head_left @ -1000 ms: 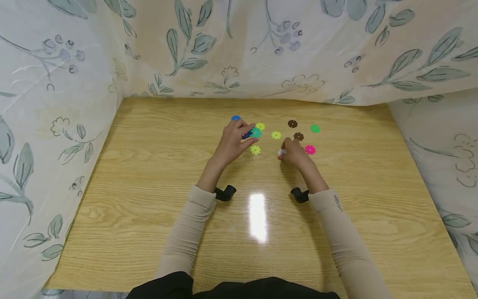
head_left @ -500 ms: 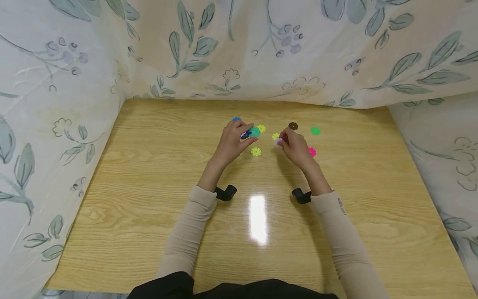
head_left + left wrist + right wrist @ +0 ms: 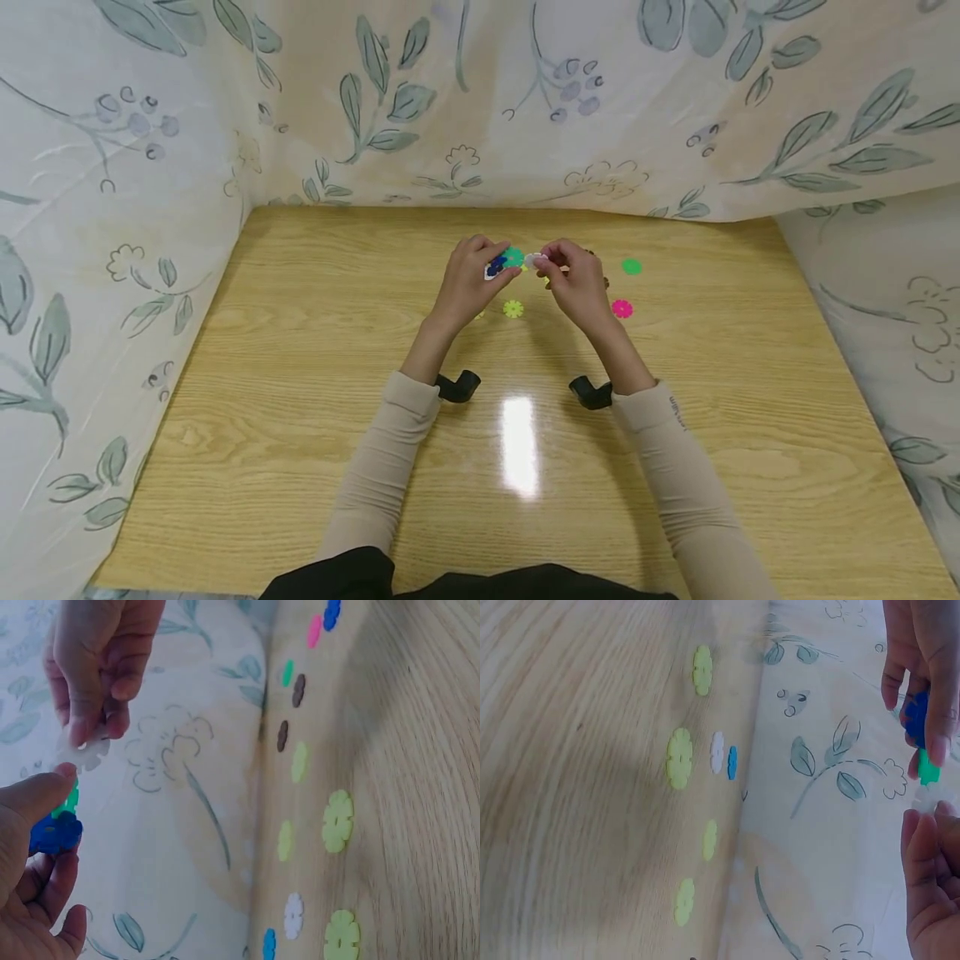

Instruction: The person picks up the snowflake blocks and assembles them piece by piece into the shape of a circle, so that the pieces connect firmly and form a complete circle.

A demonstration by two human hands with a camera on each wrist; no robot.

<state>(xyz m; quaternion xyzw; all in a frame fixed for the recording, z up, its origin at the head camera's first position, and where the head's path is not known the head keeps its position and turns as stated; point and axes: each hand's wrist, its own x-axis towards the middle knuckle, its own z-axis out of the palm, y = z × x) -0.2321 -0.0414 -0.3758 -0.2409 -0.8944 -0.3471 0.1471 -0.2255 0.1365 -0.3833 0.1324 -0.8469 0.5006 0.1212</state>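
My left hand (image 3: 467, 279) pinches a dark blue plastic snowflake disc (image 3: 56, 834) joined to a green snowflake disc (image 3: 513, 257), held above the table. Between the thumb and fingertips of my right hand (image 3: 579, 279) is a translucent white snowflake disc (image 3: 91, 754). Its notched edge comes right up to the rim of the green disc, and the two overlap in the right wrist view. Fingers cover part of each piece.
Loose discs lie on the wooden table (image 3: 300, 400): several yellow ones (image 3: 513, 309), a pink one (image 3: 622, 308), a green one (image 3: 632, 267), brown ones (image 3: 298, 691) and a light blue one (image 3: 732, 763). Patterned cloth (image 3: 465, 108) surrounds the table's back and sides.
The right hand has lifted the white disc off the table and carried it up and left to the green disc. The left hand has stayed almost in place, holding its discs.
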